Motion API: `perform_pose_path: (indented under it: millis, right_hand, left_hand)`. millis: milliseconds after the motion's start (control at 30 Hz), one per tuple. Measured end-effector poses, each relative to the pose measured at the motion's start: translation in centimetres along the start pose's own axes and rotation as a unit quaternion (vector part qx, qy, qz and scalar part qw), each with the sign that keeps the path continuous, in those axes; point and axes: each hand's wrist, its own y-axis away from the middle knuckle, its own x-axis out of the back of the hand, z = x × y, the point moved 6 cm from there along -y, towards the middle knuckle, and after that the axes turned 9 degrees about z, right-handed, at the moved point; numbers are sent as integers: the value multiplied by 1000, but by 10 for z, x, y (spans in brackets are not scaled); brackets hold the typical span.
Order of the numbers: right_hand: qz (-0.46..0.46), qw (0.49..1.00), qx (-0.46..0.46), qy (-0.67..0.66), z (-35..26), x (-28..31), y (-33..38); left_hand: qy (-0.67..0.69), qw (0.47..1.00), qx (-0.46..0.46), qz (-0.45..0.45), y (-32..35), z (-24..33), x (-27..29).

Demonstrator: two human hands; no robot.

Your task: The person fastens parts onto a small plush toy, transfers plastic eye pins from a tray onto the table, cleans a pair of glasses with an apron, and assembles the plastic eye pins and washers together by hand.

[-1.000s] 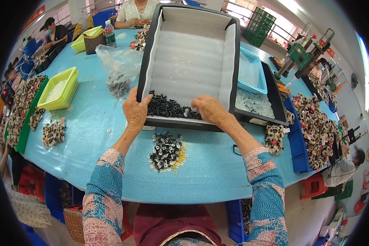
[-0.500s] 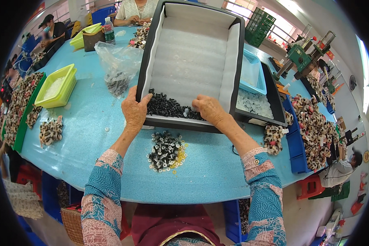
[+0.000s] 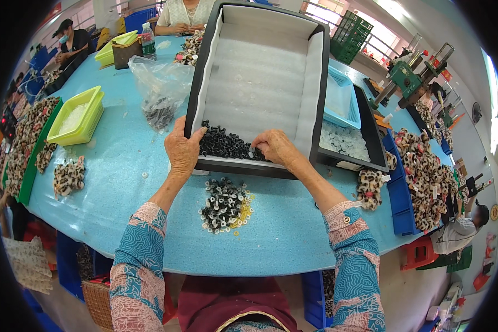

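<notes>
A big black tray [image 3: 322,83] with a pale lining is tilted toward me. Small black plastic pegs [image 3: 227,145] have gathered along its near edge, with a whitish piece [image 3: 252,151] among them. My left hand [image 3: 182,148] grips the tray's near left corner, thumb over the rim. Inside the near right part, my right hand [image 3: 274,147] has its fingers pinched together at the pegs, beside the whitish piece. Whatever lies between those fingertips is too small to make out. Below the tray, a pile of black pegs, white rings and yellow rings [image 3: 224,207] rests on the blue table [image 3: 282,238].
A clear bag [image 3: 159,91] of dark pieces stands left of the tray. Further left is a yellow-green basket [image 3: 77,119]. On the right are a black bin of clear pieces [image 3: 346,141], a blue crate [image 3: 399,193] of spotted plush pieces and a green press [image 3: 406,77].
My right hand has shifted slightly left along the pegs, its fingers now pinched near the whitish piece. My left hand keeps its hold on the tray.
</notes>
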Motion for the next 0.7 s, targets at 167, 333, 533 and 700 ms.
perform_pose_path:
  millis: [167, 333, 533, 700]
  right_hand:
    - [-31, 998, -36, 33, -2, -3, 0]
    - [-15, 999, 31, 39, -9, -8, 0]
    - [-41, 985, 45, 164, -24, -15, -4]
    - [-40, 998, -34, 14, -3, -9, -4]
  left_hand:
    - [-2, 1000, 0, 1, 0, -2, 2]
    - [-4, 1000, 6, -4, 1, -2, 2]
    - [-10, 1000, 1, -2, 0, -1, 2]
    - [-16, 1000, -2, -1, -1, -2, 3]
